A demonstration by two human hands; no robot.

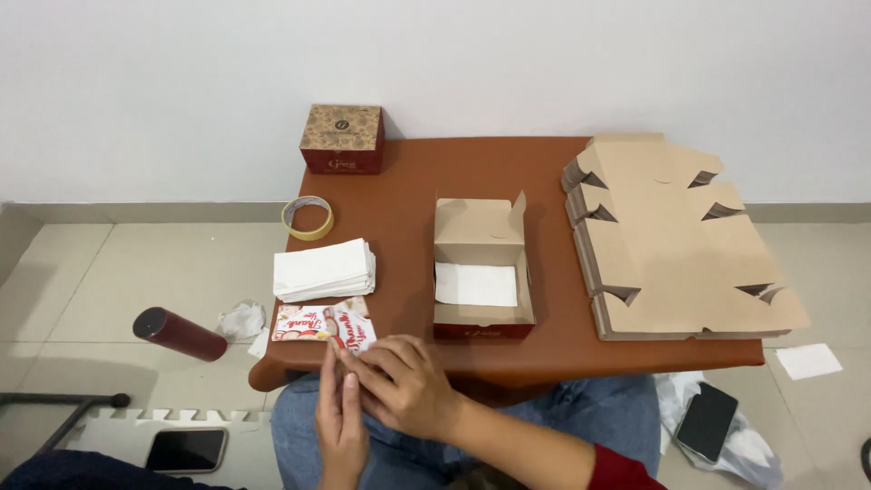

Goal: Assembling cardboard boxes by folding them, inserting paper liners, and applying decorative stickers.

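Red-and-white printed cards (324,324) lie at the near left corner of the brown desk (544,172), and both hands work at their near edge. The right hand (404,386) curls over from the 5 o'clock side, its fingers (374,356) bent and seemingly pinching the lower corner of the topmost card; whether they have one card or more I cannot tell. The left hand (340,417) stands edge-on just beside it, fingers (328,377) pressed together and straight, tips touching the same corner from 6 o'clock. So the card lies at about 11 o'clock from the fingers, most of it flat on the pile and only its corner in the grip. The pile sits right at the desk's rim, so a sideways tug could likely slide loose cards off onto the lap or floor; thin cards may also cling together, so two might lift as one, and a hard pinch could crease the corner. At 12 o'clock from the cards rests a stack of white paper sheets (325,269), with a roll of tape (308,218) beyond it. At 2 o'clock stands an open cardboard box (481,272) with a white sheet inside, a stack of flat box blanks (680,240) at 3 o'clock of that, and a closed printed box (343,139) at the far edge.
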